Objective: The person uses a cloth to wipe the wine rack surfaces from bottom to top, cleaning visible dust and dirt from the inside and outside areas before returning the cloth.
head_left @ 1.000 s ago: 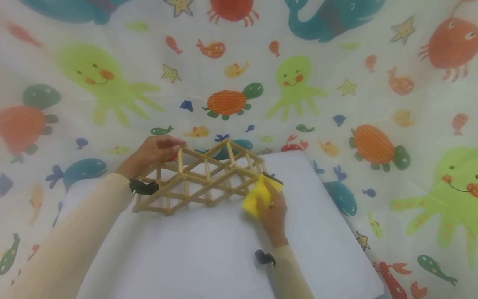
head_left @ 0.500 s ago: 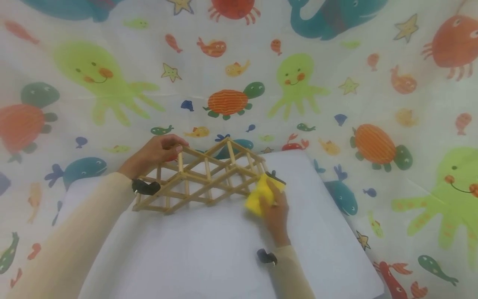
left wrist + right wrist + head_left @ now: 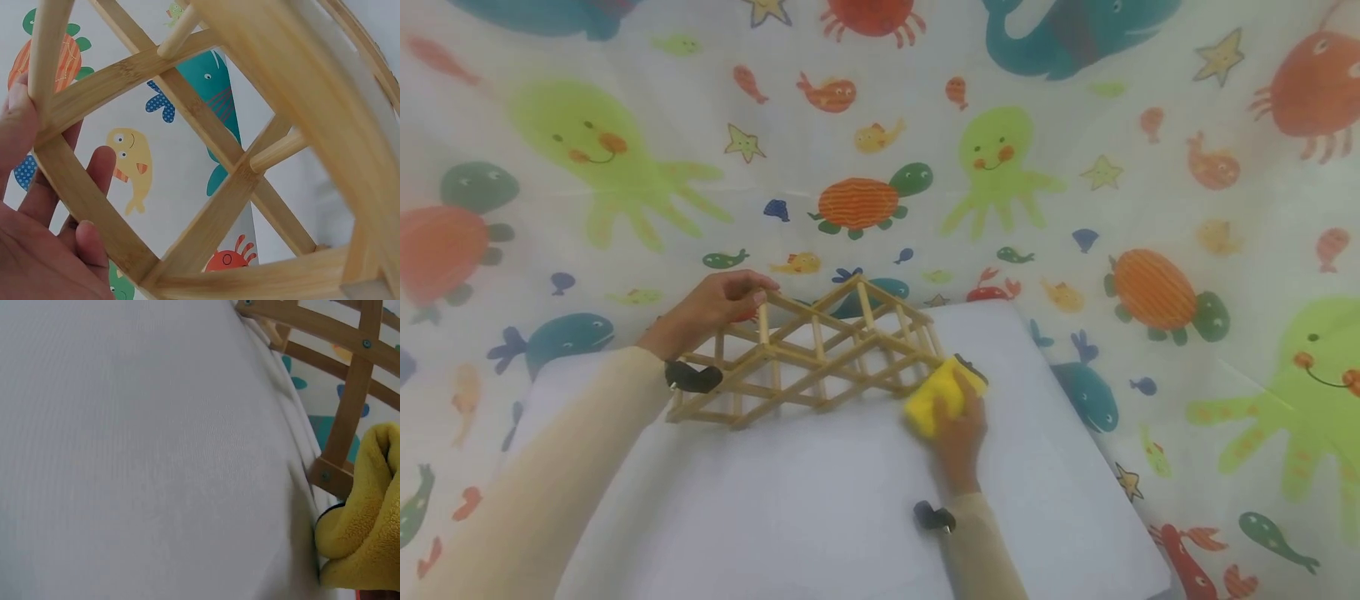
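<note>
A lattice rack of pale wooden slats and dowels [image 3: 766,352] stands spread open across the back of the table. My left hand [image 3: 715,307] grips its upper left corner. In the left wrist view the thumb and fingers lie around a joint of the rack [image 3: 199,124]. My right hand [image 3: 962,433] holds a bunched yellow cloth [image 3: 927,407] with a dark edge, right at the rack's lower right end. The right wrist view shows the folded, fluffy cloth [image 3: 365,531] beside a slat end; the hand itself is hidden there.
The table [image 3: 775,508] has a white cover, and its right edge runs down past my right arm. Behind it hangs a white curtain [image 3: 820,50] printed with sea animals. Each wrist wears a black strap [image 3: 694,377].
My right hand and the yellow cloth have shifted slightly right and down, off the rack's right end slats toward its lower corner. The left hand and the rack stay almost in place.
</note>
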A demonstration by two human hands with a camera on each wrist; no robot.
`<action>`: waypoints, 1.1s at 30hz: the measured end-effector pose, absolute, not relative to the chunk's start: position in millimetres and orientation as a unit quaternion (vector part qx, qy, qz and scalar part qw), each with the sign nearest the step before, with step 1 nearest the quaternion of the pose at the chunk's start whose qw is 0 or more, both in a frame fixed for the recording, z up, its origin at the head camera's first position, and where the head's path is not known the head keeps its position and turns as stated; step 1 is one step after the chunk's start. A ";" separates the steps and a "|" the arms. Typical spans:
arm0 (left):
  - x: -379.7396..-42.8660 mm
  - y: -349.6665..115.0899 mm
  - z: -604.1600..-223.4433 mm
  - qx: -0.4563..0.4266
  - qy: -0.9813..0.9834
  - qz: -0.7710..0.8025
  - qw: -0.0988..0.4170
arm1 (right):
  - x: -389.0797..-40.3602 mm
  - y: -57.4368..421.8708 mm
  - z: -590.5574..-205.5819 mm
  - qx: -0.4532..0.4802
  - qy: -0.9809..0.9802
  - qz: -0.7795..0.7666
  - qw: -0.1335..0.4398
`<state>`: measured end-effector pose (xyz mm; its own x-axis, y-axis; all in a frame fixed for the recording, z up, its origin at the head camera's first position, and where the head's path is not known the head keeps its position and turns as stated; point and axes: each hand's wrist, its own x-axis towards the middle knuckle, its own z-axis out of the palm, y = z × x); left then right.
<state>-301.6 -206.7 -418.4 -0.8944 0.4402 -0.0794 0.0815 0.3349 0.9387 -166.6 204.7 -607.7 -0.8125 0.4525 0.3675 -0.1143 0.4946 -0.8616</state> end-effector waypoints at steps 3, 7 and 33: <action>-299.3 -205.1 -418.1 0.161 0.803 0.551 0.159 | -166.9 201.2 -606.6 -0.110 -0.810 0.511 0.267; -293.4 -205.8 -416.6 0.156 0.809 0.546 0.151 | -164.8 198.7 -607.3 -0.107 -0.817 0.508 0.250; -267.1 -189.2 -414.0 0.127 0.804 0.563 0.138 | -147.6 186.2 -607.9 -0.124 -0.829 0.504 0.209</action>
